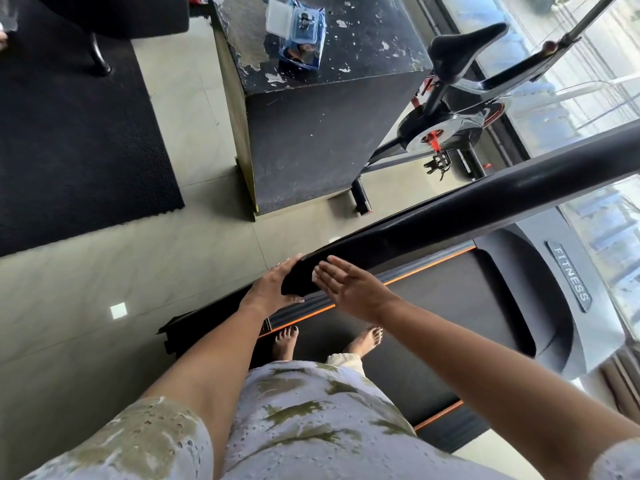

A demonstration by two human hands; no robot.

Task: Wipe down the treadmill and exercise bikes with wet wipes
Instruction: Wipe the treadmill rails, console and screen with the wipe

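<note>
Presently: left hand (273,289) cups handrail (450,209) end, straight-fingered; right hand (349,289) flat, empty beside it; advise fetching a wipe from pack (299,36) on table (329,133).

you could read "FITNESS" on the grey badge (568,276) of the treadmill (450,306) hood, print on the wipes pack (301,39) was too blurred for you

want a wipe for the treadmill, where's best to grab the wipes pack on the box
Take the pack across its two long sides on the near half, with fingers coming down from above. It lies flat on the box, so nothing can get under it. Its lid stands flipped open at the far end, so a grip there would likely catch the flap.
</note>
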